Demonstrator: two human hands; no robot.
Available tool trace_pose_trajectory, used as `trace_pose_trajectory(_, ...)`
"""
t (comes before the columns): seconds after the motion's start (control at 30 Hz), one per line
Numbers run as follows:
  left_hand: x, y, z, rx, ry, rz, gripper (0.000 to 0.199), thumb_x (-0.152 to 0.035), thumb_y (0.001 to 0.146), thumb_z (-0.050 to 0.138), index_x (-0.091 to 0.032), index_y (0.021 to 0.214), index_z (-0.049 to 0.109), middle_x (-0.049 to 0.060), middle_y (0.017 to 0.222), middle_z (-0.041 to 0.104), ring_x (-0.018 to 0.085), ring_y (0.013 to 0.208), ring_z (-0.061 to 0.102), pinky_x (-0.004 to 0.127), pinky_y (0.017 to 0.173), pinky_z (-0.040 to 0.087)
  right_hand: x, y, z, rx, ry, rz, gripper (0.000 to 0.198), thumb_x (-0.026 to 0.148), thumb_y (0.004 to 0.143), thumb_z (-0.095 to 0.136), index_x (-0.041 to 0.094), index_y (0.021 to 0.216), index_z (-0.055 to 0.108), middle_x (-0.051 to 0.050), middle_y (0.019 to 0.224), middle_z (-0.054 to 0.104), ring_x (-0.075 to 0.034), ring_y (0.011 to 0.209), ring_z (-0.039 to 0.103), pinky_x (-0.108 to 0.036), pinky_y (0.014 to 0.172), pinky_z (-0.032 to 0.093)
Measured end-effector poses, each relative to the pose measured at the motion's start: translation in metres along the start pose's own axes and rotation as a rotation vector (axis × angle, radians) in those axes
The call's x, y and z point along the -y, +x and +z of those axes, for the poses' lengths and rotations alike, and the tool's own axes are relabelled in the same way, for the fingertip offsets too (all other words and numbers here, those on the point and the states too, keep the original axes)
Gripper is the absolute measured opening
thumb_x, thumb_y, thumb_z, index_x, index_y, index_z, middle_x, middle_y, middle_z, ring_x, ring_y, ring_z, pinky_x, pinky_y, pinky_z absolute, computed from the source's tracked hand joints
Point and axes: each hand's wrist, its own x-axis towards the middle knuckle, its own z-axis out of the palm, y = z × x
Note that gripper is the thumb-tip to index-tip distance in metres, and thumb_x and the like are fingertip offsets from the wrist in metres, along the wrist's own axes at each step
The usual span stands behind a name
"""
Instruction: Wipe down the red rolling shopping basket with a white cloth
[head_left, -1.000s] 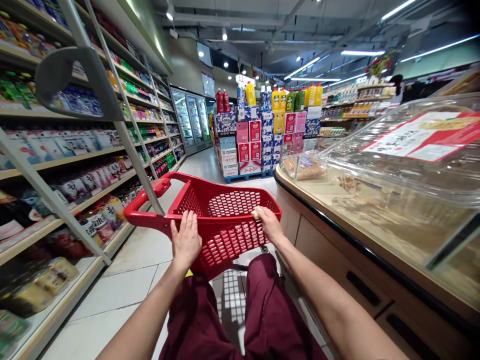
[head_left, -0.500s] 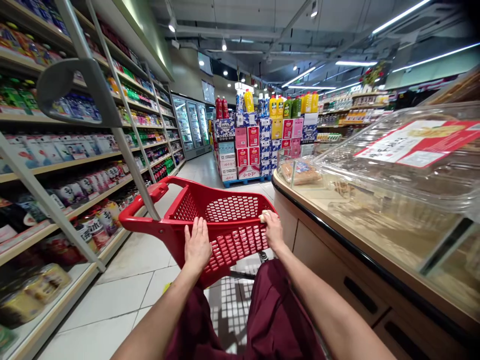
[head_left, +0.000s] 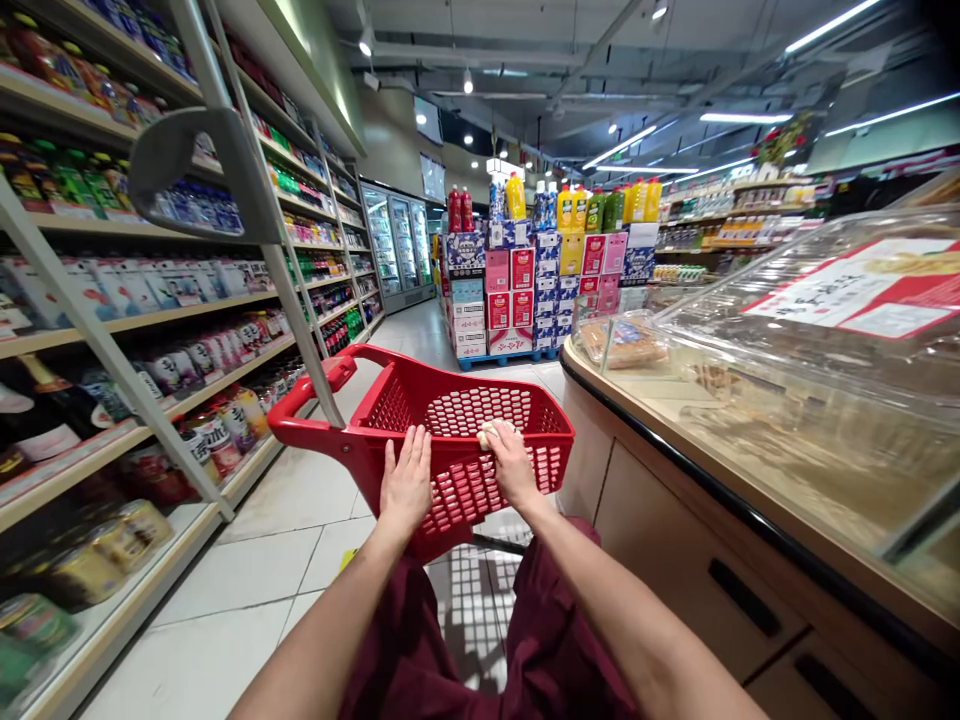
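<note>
While my left grip point(head_left: 406, 487) rests unclenched against the red basket point(head_left: 459, 492), I see remotely my right grip point(head_left: 513, 468) clutching a pale cloth point(head_left: 489, 434) at its rim point(head_left: 553, 439).

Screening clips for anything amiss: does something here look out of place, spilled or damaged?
Nothing stands out: no spill or damage shows on the red cart, where the right hand holds a pale cloth at the rim. A yellow patch beside the left forearm is unclear.

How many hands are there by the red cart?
2: the left hand lies open against the side of the red cart; the right hand holds a pale cloth at its rim. I see no others.
</note>
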Motion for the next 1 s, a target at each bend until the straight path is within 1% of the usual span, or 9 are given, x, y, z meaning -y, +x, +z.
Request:
trace_pose_trajectory(0.07, 0.002, -0.002, 0.000, 0.001, 0.003, 0.010, 0.068, -0.014, 0.067, 0.039, -0.008, 0.134, 0.030, 0.009, 0.143, 0.025, 0.021, 0.135, 0.014, 0.048, 0.110, 0.007, -0.003, -0.001, -0.001, -0.011, -0.015, 0.018, 0.041, 0.007, 0.084, 0.032, 0.018, 0.117, 0.055, -0.009, 0.126, 0.050, -0.019, 0.122, 0.036, -0.042, 0.101, 0.030)
trace_pose_trajectory(0.2, 0.001, -0.003, 0.000, -0.004, -0.013, -0.012, 0.067, -0.015, 0.068, 0.039, -0.006, 0.134, 0.030, 0.011, 0.143, 0.025, 0.023, 0.135, 0.012, 0.048, 0.110, 0.009, -0.015, -0.002, -0.006, -0.123, -0.089, 0.151, 0.043, 0.006, 0.083, 0.030, 0.018, 0.115, 0.055, -0.011, 0.121, 0.053, -0.021, 0.118, 0.040, -0.045, 0.099, 0.030)
trace_pose_trajectory(0.37, 0.007, -0.004, -0.004, 0.000, -0.021, 0.008, 0.066, -0.013, 0.069, 0.038, -0.005, 0.133, 0.029, 0.012, 0.143, 0.024, 0.022, 0.135, 0.013, 0.048, 0.110, 0.006, 0.018, 0.007, 0.009, -0.015, -0.073, -0.027, 0.038, 0.007, 0.083, 0.034, 0.018, 0.113, 0.056, -0.009, 0.122, 0.052, -0.021, 0.118, 0.039, -0.040, 0.098, 0.031)
trace_pose_trajectory(0.53, 0.021, -0.008, -0.008, -0.023, -0.004, -0.004, 0.069, -0.012, 0.067, 0.039, -0.005, 0.134, 0.027, 0.012, 0.143, 0.023, 0.022, 0.135, 0.012, 0.050, 0.109, 0.002, 0.009, 0.009, -0.007, -0.055, -0.106, 0.107, 0.037, 0.005, 0.083, 0.032, 0.015, 0.107, 0.057, -0.012, 0.114, 0.054, -0.020, 0.112, 0.042, -0.039, 0.096, 0.031)
trace_pose_trajectory(0.6, 0.022, -0.008, -0.010, -0.024, 0.001, 0.016, 0.070, -0.012, 0.066, 0.039, -0.005, 0.134, 0.026, 0.012, 0.143, 0.024, 0.023, 0.135, 0.012, 0.050, 0.110, 0.002, 0.015, 0.012, -0.003, -0.064, -0.105, 0.142, 0.034, 0.006, 0.083, 0.033, 0.015, 0.104, 0.058, -0.012, 0.112, 0.055, -0.021, 0.112, 0.041, -0.041, 0.095, 0.031)
trace_pose_trajectory(0.77, 0.031, -0.010, -0.015, -0.027, 0.024, 0.045, 0.067, -0.011, 0.069, 0.036, -0.006, 0.134, 0.027, 0.012, 0.143, 0.024, 0.022, 0.135, 0.013, 0.048, 0.110, 0.001, 0.059, 0.021, 0.027, -0.001, -0.013, 0.015, 0.036, 0.007, 0.083, 0.036, 0.018, 0.111, 0.056, -0.010, 0.120, 0.053, -0.021, 0.118, 0.038, -0.039, 0.098, 0.030)
trace_pose_trajectory(0.87, 0.040, -0.014, -0.017, -0.059, 0.024, 0.012, 0.066, -0.012, 0.070, 0.036, -0.006, 0.135, 0.026, 0.012, 0.143, 0.024, 0.023, 0.134, 0.014, 0.050, 0.109, 0.000, 0.053, 0.018, 0.019, 0.013, 0.043, -0.026, 0.038, 0.007, 0.084, 0.032, 0.018, 0.112, 0.055, -0.009, 0.119, 0.054, -0.020, 0.115, 0.041, -0.038, 0.099, 0.031)
trace_pose_trajectory(0.93, 0.042, -0.016, -0.017, -0.071, 0.013, 0.005, 0.066, -0.013, 0.070, 0.036, -0.007, 0.135, 0.026, 0.012, 0.142, 0.025, 0.024, 0.134, 0.015, 0.052, 0.109, 0.000, 0.047, 0.017, 0.010, -0.023, 0.035, 0.027, 0.038, 0.008, 0.084, 0.030, 0.015, 0.110, 0.056, -0.011, 0.115, 0.055, -0.021, 0.112, 0.044, -0.039, 0.098, 0.032)
trace_pose_trajectory(1.0, 0.041, -0.017, -0.016, -0.073, 0.006, -0.007, 0.066, -0.013, 0.069, 0.037, -0.006, 0.134, 0.028, 0.013, 0.142, 0.025, 0.024, 0.134, 0.015, 0.051, 0.109, 0.001, 0.056, 0.020, 0.011, -0.053, 0.023, 0.064, 0.036, 0.010, 0.085, 0.030, 0.015, 0.108, 0.057, -0.013, 0.111, 0.057, -0.022, 0.109, 0.045, -0.040, 0.096, 0.034)
